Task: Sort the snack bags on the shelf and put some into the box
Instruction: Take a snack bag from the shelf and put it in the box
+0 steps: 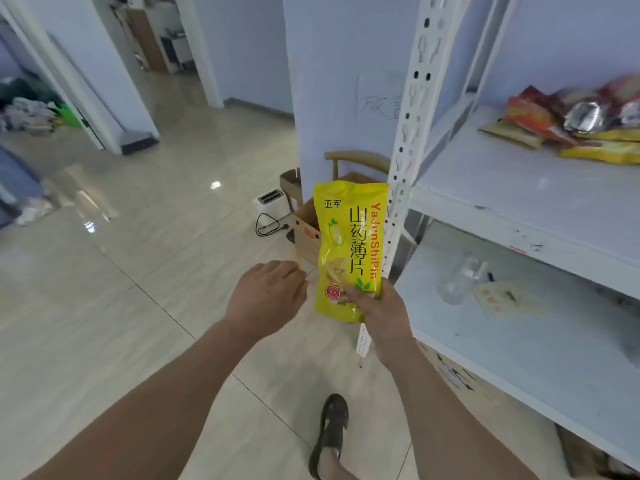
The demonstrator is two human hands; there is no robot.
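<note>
Our right grip (381,306) pinches the yellow snack bag (348,247) low; our left hand (266,296) hangs slack beside it. Held so low, it could flop and miss the box (306,233).

Bare, sleeveless forearms (446,407); a dark slip-on shoe (330,431) on one foot

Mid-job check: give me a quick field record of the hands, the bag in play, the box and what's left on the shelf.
right hand: pinches the yellow snack bag at its lower end, holding it upright
left hand: holds nothing, fingers loosely curled, just left of the bag
cardboard box: on the floor behind the bag, mostly hidden; contents cannot be told
shelf: white metal rack to the right
remaining snack bags: heaped at the upper board's far right, blurred
</note>
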